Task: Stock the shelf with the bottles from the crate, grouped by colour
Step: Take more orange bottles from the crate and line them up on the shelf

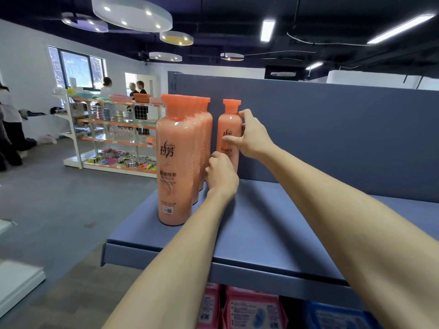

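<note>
While the right hand [252, 136] grips a tall orange plastic bottle [228, 134] standing upright against the blue back panel [332, 138] of the blue metal shelf [261, 224], the left hand [221, 173] curls its fingers at that bottle's lower part, though whether it truly holds it cannot be told. Just left of it stands a front-to-back row of matching orange bottles [175, 162], with a narrow gap between. Pink packets [251, 309] and blue packets [337, 317] sit below the shelf, and a white stocked rack [114, 131] stands well apart across the grey floor [59, 210].
</note>
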The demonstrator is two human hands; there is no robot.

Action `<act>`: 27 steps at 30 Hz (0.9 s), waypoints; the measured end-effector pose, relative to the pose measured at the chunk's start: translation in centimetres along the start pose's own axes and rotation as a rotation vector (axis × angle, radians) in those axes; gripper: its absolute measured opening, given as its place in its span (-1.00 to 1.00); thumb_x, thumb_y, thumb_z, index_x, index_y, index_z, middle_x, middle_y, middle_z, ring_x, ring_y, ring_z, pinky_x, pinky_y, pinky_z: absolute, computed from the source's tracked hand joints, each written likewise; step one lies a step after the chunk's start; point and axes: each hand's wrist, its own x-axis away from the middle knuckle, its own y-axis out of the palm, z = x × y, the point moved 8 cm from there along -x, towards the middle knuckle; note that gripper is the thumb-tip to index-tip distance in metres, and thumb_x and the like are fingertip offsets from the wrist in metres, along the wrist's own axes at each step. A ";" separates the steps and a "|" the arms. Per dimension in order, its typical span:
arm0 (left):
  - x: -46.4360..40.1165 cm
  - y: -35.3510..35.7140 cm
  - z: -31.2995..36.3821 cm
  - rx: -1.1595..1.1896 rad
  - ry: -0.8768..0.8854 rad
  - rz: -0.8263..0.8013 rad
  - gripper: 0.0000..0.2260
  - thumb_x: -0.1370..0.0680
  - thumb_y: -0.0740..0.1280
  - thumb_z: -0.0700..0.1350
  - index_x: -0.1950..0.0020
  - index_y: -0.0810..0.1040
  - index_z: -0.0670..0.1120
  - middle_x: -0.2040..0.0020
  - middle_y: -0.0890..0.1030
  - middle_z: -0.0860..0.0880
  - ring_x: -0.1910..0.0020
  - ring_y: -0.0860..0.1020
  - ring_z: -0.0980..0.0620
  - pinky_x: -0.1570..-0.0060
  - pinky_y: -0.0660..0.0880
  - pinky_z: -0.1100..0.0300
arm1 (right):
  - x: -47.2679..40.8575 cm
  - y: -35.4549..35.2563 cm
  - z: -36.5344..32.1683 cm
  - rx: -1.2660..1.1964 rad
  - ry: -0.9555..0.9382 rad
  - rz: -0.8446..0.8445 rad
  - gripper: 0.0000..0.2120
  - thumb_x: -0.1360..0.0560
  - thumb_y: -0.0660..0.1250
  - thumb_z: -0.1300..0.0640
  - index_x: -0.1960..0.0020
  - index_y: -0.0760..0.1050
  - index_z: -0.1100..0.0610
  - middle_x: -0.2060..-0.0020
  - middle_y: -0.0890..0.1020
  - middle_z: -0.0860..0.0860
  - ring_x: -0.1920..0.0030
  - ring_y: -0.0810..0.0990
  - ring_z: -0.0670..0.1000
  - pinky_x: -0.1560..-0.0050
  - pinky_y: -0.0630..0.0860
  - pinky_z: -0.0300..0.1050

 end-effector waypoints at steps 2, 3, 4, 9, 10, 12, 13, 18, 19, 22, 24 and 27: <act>-0.4 0.2 -0.1 -0.010 0.005 -0.001 -0.63 -0.58 0.33 -0.23 -0.33 0.33 -0.30 -0.26 0.50 -0.26 -0.23 0.51 -0.28 -0.11 0.49 -0.05 | -0.4 0.2 0.2 0.009 0.003 -0.002 -0.41 -0.43 0.53 0.00 -0.31 0.30 0.09 -0.13 0.50 0.12 -0.07 0.56 0.10 0.00 0.51 -0.07; -0.5 0.3 -0.1 -0.014 0.006 0.001 -0.62 -0.57 0.33 -0.23 -0.33 0.32 -0.31 -0.26 0.50 -0.26 -0.24 0.51 -0.28 -0.12 0.49 -0.05 | -0.5 0.2 0.2 0.014 0.001 -0.004 -0.41 -0.43 0.53 0.00 -0.31 0.30 0.09 -0.13 0.50 0.12 -0.07 0.55 0.10 0.00 0.50 -0.07; -0.5 0.4 -0.1 -0.019 0.008 0.004 -0.62 -0.57 0.33 -0.23 -0.33 0.32 -0.31 -0.26 0.50 -0.26 -0.24 0.51 -0.28 -0.12 0.49 -0.04 | -0.5 0.3 0.2 0.016 0.001 -0.008 -0.42 -0.43 0.53 0.00 -0.31 0.30 0.09 -0.13 0.50 0.12 -0.07 0.55 0.10 0.01 0.49 -0.08; -0.5 0.5 0.0 0.000 0.003 0.011 -0.58 -0.58 0.32 -0.24 -0.37 0.28 -0.32 -0.29 0.47 -0.26 -0.25 0.50 -0.28 -0.15 0.47 -0.03 | -0.3 0.0 -0.2 0.037 0.022 -0.001 -0.42 -0.45 0.51 0.01 -0.33 0.29 0.11 -0.13 0.51 0.12 -0.08 0.54 0.10 0.02 0.46 -0.10; -0.3 0.3 0.0 0.017 -0.011 0.005 -0.56 -0.58 0.31 -0.24 -0.39 0.26 -0.33 -0.31 0.46 -0.26 -0.26 0.50 -0.27 -0.16 0.47 -0.02 | -0.1 -0.2 -0.5 0.056 0.027 0.004 -0.40 -0.46 0.50 0.01 -0.35 0.29 0.13 -0.13 0.51 0.13 -0.10 0.54 0.12 0.00 0.46 -0.08; 0.4 0.0 0.0 0.058 -0.036 -0.019 -0.53 -0.59 0.30 -0.25 -0.44 0.22 -0.32 -0.35 0.42 -0.25 -0.29 0.48 -0.24 -0.20 0.44 0.02 | 0.6 -0.5 -1.2 0.103 0.048 0.001 -0.33 -0.48 0.48 0.00 -0.45 0.23 0.15 -0.18 0.50 0.18 -0.20 0.51 0.19 -0.09 0.45 -0.02; 0.9 -0.2 0.0 0.067 -0.039 -0.029 -0.50 -0.58 0.30 -0.25 -0.45 0.20 -0.32 -0.36 0.40 -0.25 -0.31 0.46 -0.23 -0.22 0.43 0.02 | 1.1 -0.5 -1.3 0.114 0.073 -0.019 -0.25 -0.49 0.47 -0.01 -0.52 0.16 0.16 -0.24 0.49 0.20 -0.27 0.47 0.21 -0.16 0.43 0.01; 3.7 -2.9 2.3 0.015 0.118 0.005 -0.54 -0.56 0.36 -0.17 -0.38 0.27 -0.24 -0.30 0.41 -0.18 -0.27 0.47 -0.18 -0.17 0.43 0.06 | 5.4 -3.0 -1.6 0.117 0.150 0.022 -0.14 -0.47 0.47 -0.10 -0.60 0.10 0.10 -0.43 0.42 0.16 -0.42 0.38 0.15 -0.37 0.38 0.07; 4.3 -3.4 2.9 0.018 0.151 -0.006 -0.55 -0.55 0.37 -0.16 -0.36 0.29 -0.22 -0.29 0.41 -0.17 -0.25 0.48 -0.18 -0.16 0.44 0.06 | 6.3 -3.8 -2.0 0.117 0.134 0.036 -0.20 -0.47 0.48 -0.09 -0.57 0.19 0.08 -0.39 0.46 0.14 -0.39 0.42 0.13 -0.35 0.40 0.04; 6.4 -4.6 4.2 0.002 0.205 -0.035 -0.56 -0.54 0.38 -0.12 -0.34 0.31 -0.20 -0.26 0.43 -0.17 -0.23 0.49 -0.18 -0.15 0.44 0.04 | 8.8 -6.1 -3.6 0.136 0.091 0.040 -0.37 -0.48 0.47 -0.06 -0.48 0.34 0.04 -0.29 0.56 0.10 -0.32 0.48 0.11 -0.24 0.44 -0.01; 7.9 -5.4 4.8 -0.020 0.210 -0.051 -0.58 -0.55 0.38 -0.10 -0.32 0.32 -0.21 -0.27 0.43 -0.19 -0.24 0.48 -0.20 -0.14 0.44 0.02 | 10.2 -7.7 -4.6 0.176 0.056 0.031 -0.43 -0.50 0.46 -0.04 -0.45 0.38 0.03 -0.25 0.58 0.09 -0.26 0.52 0.11 -0.20 0.49 -0.01; 10.0 -7.1 5.8 -0.080 0.213 -0.036 -0.58 -0.54 0.38 -0.08 -0.30 0.33 -0.21 -0.27 0.43 -0.20 -0.24 0.48 -0.21 -0.13 0.42 0.01 | 12.3 -10.3 -5.5 0.232 0.017 0.013 -0.48 -0.51 0.45 -0.01 -0.42 0.40 0.03 -0.23 0.59 0.10 -0.16 0.58 0.11 -0.18 0.53 0.02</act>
